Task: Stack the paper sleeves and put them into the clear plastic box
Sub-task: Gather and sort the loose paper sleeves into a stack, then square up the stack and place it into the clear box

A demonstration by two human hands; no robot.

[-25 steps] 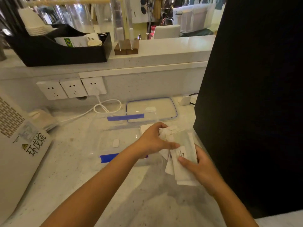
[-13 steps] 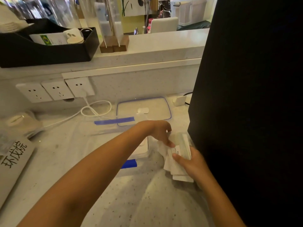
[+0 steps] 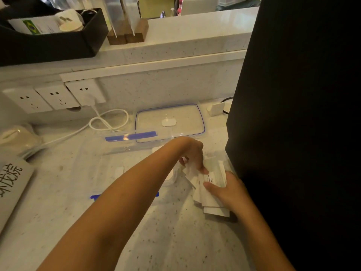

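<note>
While both hands, left hand and right hand, pinch fanned paper sleeves, the clear plastic box sits open alongside. Its lid lies behind it.

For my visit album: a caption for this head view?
Both hands, left and right, square up paper sleeves beside the open clear plastic box.

The paper sleeves are white with small black print, the clear plastic box carries blue clips, its clear lid has a blue rim, the desk is pale cream speckled with dark flecks, and the tray is black.
</note>
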